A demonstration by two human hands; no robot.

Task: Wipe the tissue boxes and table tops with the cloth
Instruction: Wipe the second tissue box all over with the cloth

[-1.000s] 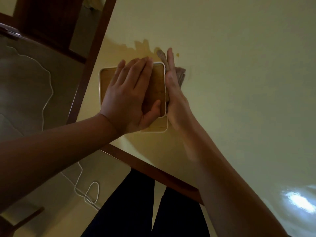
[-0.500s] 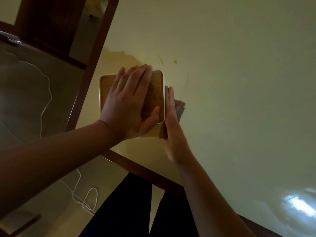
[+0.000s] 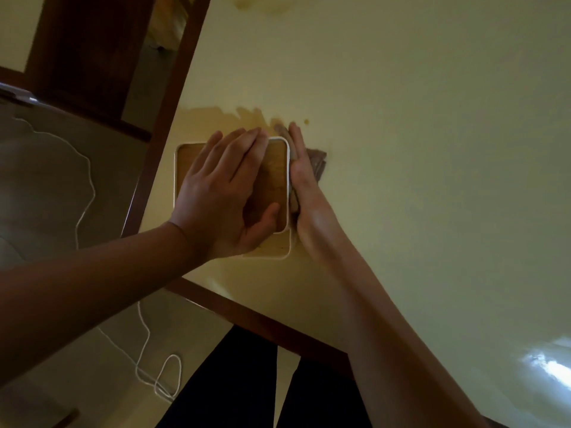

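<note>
Our left hand lay flat, fingers straight, on the square wooden-topped tissue box — our right hand pressed the brown cloth against its side with straight fingers, on a glossy cream table edged in dark wood; a white cord trailed over the floor.

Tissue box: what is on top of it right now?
The left hand lies flat on the tissue box, fingers straight, covering most of its wooden top. The right hand presses the cloth against its right side. Any tissue opening is hidden.
</note>
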